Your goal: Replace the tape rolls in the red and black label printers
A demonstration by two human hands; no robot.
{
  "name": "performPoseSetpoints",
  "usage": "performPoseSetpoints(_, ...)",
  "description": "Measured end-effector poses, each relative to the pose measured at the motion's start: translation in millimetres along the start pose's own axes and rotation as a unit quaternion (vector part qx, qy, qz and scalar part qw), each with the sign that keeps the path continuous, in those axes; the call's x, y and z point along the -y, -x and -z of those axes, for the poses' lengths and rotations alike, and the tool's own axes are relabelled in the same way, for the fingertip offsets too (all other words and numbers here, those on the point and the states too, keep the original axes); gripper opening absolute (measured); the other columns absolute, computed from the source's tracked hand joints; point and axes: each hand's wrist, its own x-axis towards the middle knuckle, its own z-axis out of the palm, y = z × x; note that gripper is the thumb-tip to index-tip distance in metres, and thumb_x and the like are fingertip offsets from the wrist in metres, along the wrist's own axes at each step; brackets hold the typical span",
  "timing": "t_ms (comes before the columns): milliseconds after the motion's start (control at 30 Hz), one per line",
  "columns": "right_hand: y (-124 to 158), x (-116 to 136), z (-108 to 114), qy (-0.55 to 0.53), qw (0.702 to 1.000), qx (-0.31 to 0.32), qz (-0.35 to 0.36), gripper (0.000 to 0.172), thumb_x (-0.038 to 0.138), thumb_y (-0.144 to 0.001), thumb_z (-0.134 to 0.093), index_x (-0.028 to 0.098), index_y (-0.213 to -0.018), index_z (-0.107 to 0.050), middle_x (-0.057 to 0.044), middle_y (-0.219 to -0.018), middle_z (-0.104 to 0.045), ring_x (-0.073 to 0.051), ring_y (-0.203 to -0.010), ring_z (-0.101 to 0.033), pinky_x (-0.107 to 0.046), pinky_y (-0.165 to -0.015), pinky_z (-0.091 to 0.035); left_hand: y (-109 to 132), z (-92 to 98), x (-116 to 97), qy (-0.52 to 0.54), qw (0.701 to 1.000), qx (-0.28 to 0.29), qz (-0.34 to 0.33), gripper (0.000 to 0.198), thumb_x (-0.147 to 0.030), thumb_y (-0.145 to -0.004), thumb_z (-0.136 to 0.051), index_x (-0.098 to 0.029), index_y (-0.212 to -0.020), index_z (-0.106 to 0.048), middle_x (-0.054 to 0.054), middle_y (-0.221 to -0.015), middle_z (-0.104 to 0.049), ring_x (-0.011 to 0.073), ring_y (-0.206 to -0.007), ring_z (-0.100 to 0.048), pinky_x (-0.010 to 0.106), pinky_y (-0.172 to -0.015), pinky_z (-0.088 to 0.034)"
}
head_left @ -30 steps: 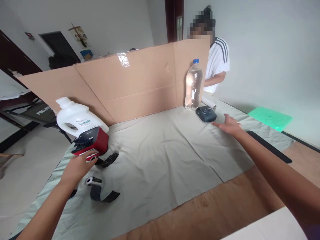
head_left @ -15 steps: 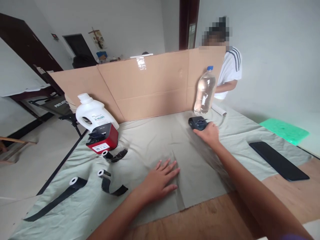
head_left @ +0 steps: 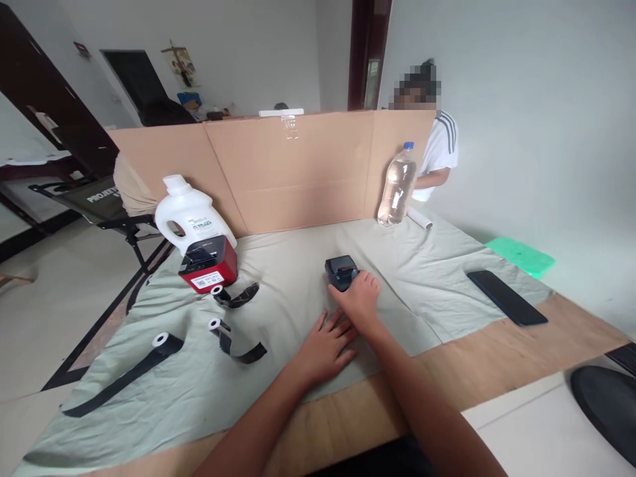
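My right hand (head_left: 360, 296) is closed on the near side of a small dark printer (head_left: 340, 271) that rests on the grey-green cloth (head_left: 278, 285) near the table's middle. My left hand (head_left: 325, 344) lies flat on the cloth just in front of it, fingers spread. A red and black printer (head_left: 207, 264) sits at the left, with a white jug (head_left: 191, 218) behind it. Three black ribbon rolls lie near it: one (head_left: 233, 296) by the red printer, one (head_left: 233, 338) nearer me, one (head_left: 134, 371) unrolled far left.
A cardboard screen (head_left: 298, 172) stands across the back, with a clear water bottle (head_left: 397, 185) and a white paper roll (head_left: 420, 218) at its right end. A black phone (head_left: 507, 306) and a green sheet (head_left: 519, 255) lie at right. A person (head_left: 437, 152) sits behind the screen.
My right hand has drawn the small dark printer from beside the bottle toward the middle of the cloth. My left hand stayed flat on the cloth after leaving the red printer.
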Motion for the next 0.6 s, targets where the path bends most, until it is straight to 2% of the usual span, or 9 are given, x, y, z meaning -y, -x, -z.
performPoseSetpoints(67, 11.1, 8.1, -3.2, -0.006, 1.0, 0.0, 0.003, 0.062, 0.061, -0.073, -0.07, 0.013, -0.108, -0.052, -0.024, -0.11, -0.06, -0.042, -0.107, -0.055, -0.051, -0.094, -0.041, 1.6, 0.6, 0.2, 0.018, 0.999, -0.032, -0.027, 0.037, -0.036, -0.097, -0.05, -0.028, -0.13, -0.064, 0.004, -0.142, -0.062, 0.0284, -0.139, -0.047, 0.052, -0.12, -0.027)
performPoseSetpoints(133, 19.3, 14.0, -8.8, -0.007, 1.0, 0.006, 0.004, 0.064, 0.062, -0.072, -0.07, 0.013, -0.109, -0.053, -0.024, -0.11, -0.06, -0.042, -0.107, -0.054, -0.052, -0.094, -0.041, 5.7, 1.1, 1.8, 0.031, 0.996, -0.072, -0.037, 0.021, -0.024, -0.088, -0.053, -0.024, -0.096, -0.073, 0.006, -0.104, -0.076, 0.0239, -0.104, -0.066, 0.042, -0.102, -0.046)
performPoseSetpoints(167, 22.5, 15.8, -11.8, -0.006, 1.0, 0.012, 0.003, 0.065, 0.063, -0.072, -0.07, 0.012, -0.109, -0.053, -0.024, -0.11, -0.06, -0.042, -0.106, -0.054, -0.052, -0.094, -0.041, 8.5, 1.6, 3.1, 0.033, 0.994, -0.1, -0.032, 0.018, -0.021, -0.084, -0.053, -0.022, -0.081, -0.071, 0.006, -0.085, -0.074, 0.0212, -0.085, -0.067, 0.038, -0.088, -0.05)
performPoseSetpoints(233, 27.5, 16.8, -16.3, -0.005, 1.0, 0.024, -0.001, 0.068, 0.065, -0.072, -0.07, 0.011, -0.11, -0.054, -0.025, -0.111, -0.06, -0.044, -0.107, -0.054, -0.053, -0.095, -0.041, 14.9, 3.3, 6.5, 0.034, 0.985, -0.171, -0.007, 0.016, -0.019, -0.077, -0.051, -0.022, -0.065, -0.061, 0.005, -0.064, -0.063, 0.018, -0.062, -0.057, 0.034, -0.068, -0.047)
performPoseSetpoints(333, 30.3, 11.6, -14.8, -0.007, 0.999, 0.047, 0.002, 0.081, 0.071, -0.07, -0.07, 0.008, -0.118, -0.054, -0.028, -0.114, -0.06, -0.046, -0.112, -0.055, -0.056, -0.097, -0.039, 21.4, 8.5, 10.9, 0.076, 0.962, -0.257, 0.044, 0.017, -0.023, -0.078, -0.048, -0.023, -0.061, -0.052, 0.004, -0.06, -0.056, 0.0173, -0.059, -0.052, 0.032, -0.063, -0.043)
performPoseSetpoints(400, 25.9, 4.1, -8.2, -0.017, 0.997, 0.069, 0.007, 0.094, 0.076, -0.068, -0.07, 0.005, -0.127, -0.052, -0.031, -0.118, -0.06, -0.049, -0.116, -0.054, -0.059, -0.1, -0.037, 20.1, 13.3, 13.0, 0.141, 0.938, -0.296, 0.112, 0.019, -0.026, -0.082, -0.047, -0.023, -0.063, -0.052, 0.003, -0.064, -0.057, 0.0173, -0.063, -0.054, 0.031, -0.066, -0.044)
performPoseSetpoints(500, 4.5, -10.5, 2.2, -0.099, 0.989, 0.107, 0.02, 0.101, 0.079, -0.073, -0.062, 0.005, -0.14, -0.046, -0.032, -0.129, -0.059, -0.049, -0.126, -0.052, -0.061, -0.107, -0.033, 5.6, 21.2, 18.0, 0.273, 0.86, -0.361, 0.234, 0.017, -0.028, -0.087, -0.046, -0.023, -0.077, -0.058, 0.002, -0.073, -0.061, 0.0161, -0.07, -0.058, 0.028, -0.069, -0.048)
performPoseSetpoints(600, -27.6, -22.4, -0.6, -0.294, 0.945, 0.144, 0.027, 0.085, 0.074, -0.088, -0.042, 0.012, -0.146, -0.043, -0.025, -0.142, -0.055, -0.038, -0.134, -0.051, -0.053, -0.113, -0.035, -22.4, 29.2, 30.3, 0.392, 0.761, -0.404, 0.322, 0.011, -0.022, -0.087, -0.049, -0.022, -0.093, -0.057, 0.004, -0.092, -0.067, 0.0134, -0.075, -0.061, 0.024, -0.065, -0.049)
